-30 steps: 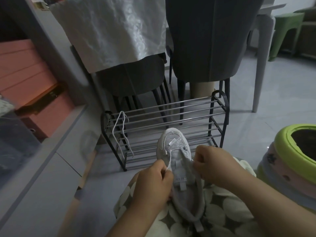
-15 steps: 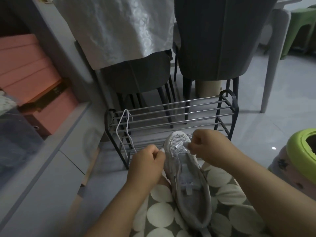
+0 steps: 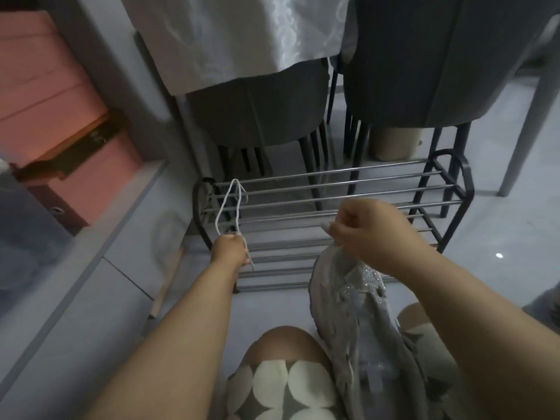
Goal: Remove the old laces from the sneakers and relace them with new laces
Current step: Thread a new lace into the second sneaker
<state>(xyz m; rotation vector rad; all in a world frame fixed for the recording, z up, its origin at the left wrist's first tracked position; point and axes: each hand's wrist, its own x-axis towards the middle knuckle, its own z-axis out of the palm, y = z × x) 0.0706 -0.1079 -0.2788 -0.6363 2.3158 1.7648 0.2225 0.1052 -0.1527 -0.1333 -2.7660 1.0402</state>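
Observation:
A grey-white sneaker point(image 3: 348, 301) with a glittery upper lies on my lap, toe pointing away from me. My right hand point(image 3: 363, 228) grips the sneaker at its toe end with curled fingers. A white lace point(image 3: 233, 204) hangs looped over the left end of the metal shoe rack point(image 3: 333, 204). My left hand point(image 3: 231, 251) is stretched out to the rack and holds the lower part of that lace; a short end sticks out below the fist.
Two dark chairs point(image 3: 424, 71) stand behind the rack, one under a white tablecloth point(image 3: 236, 34). A grey cabinet point(image 3: 75, 268) with pink boxes point(image 3: 45, 101) runs along the left. My knee and spotted shorts point(image 3: 285, 386) fill the bottom.
My left hand left the sneaker and moved out left to the rack, taking hold of the hanging lace. My right hand rose to the sneaker's toe. The camera tilted down.

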